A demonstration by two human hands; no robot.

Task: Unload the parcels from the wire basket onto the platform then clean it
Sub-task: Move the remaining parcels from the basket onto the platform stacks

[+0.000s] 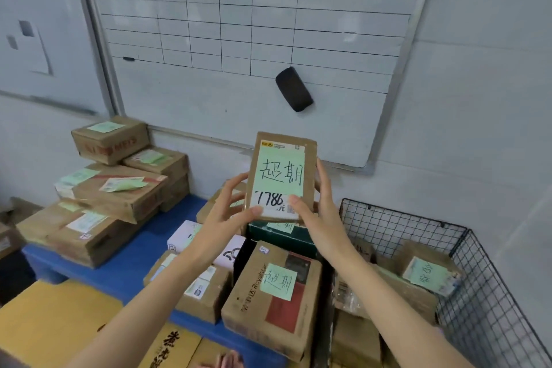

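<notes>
Parcel is held upright above the blue platform. It is gripped at its lower side edges by the left hand and right hand, with thumbs pressed on the front face. Low weight and stiff cardboard walls are judged, so hold is best taken at the edges. Open platform surface is limited between the stacked boxes. Further parcels lie in the wire basket at the right.

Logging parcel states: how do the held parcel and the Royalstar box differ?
The held parcel is upright in the left hand and right hand; the Royalstar box rests on the blue platform. The held parcel is plain brown, the Royalstar box red-printed. Both carry green notes.
</notes>
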